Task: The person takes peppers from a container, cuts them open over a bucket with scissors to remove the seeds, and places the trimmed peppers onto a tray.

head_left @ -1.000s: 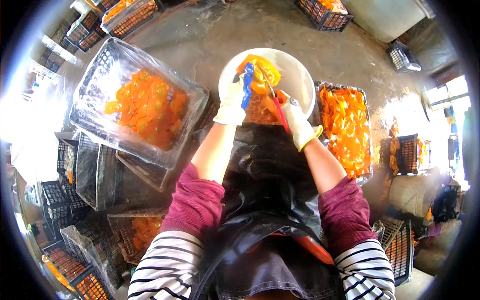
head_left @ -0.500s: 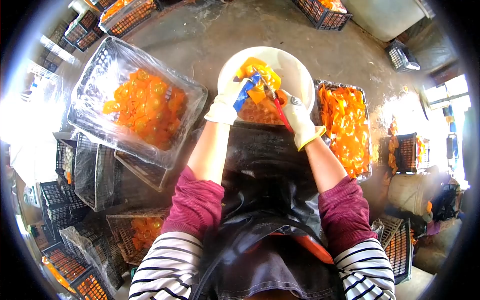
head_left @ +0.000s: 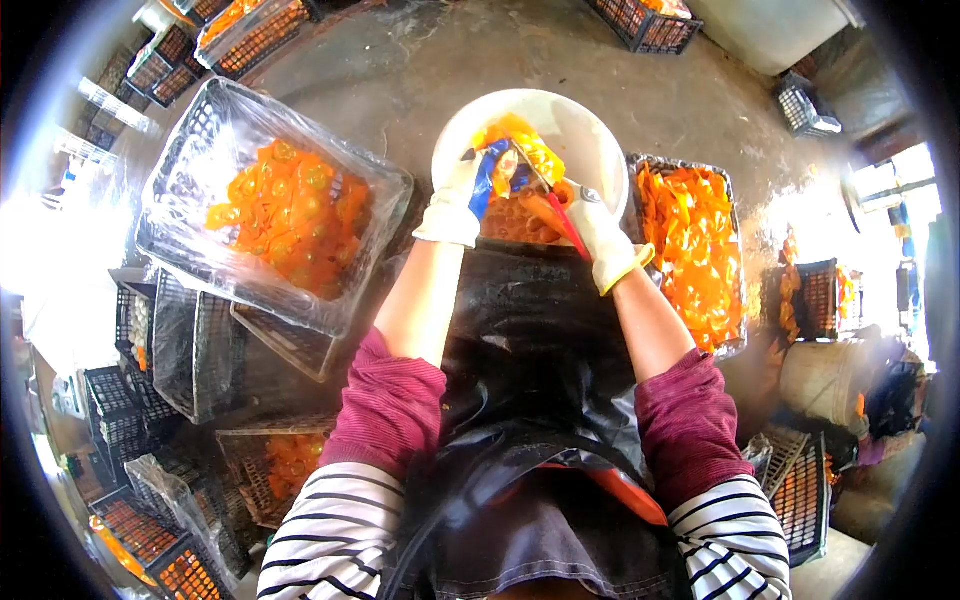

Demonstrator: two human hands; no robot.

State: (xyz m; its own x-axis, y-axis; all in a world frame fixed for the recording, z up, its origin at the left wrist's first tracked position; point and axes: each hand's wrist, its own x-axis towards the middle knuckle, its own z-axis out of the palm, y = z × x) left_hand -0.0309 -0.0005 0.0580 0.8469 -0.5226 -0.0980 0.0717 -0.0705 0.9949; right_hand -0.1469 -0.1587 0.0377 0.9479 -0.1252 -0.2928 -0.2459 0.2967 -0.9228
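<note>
My left hand, in a white glove with blue fingers, is closed on a soft, glossy orange-yellow piece over a white basin. In my right hand, gloved in white with a yellow cuff, are red-handled scissors. Their metal blades point up and left, touching or close to the piece; I cannot tell whether they bite into it. A small pale, roundish part shows beside my left fingertips. Reddish-orange bits lie low in the basin.
A plastic-lined crate with orange pieces stands to the left. Another crate, heaped with flat orange pieces, is close on the right. Stacked black crates stand at lower left. A black apron covers my lap up to the basin.
The orange-yellow piece has turned and sunk slightly, and more of the pale part and blue fingers shows. My right hand and the scissors have shifted slightly right and down.
</note>
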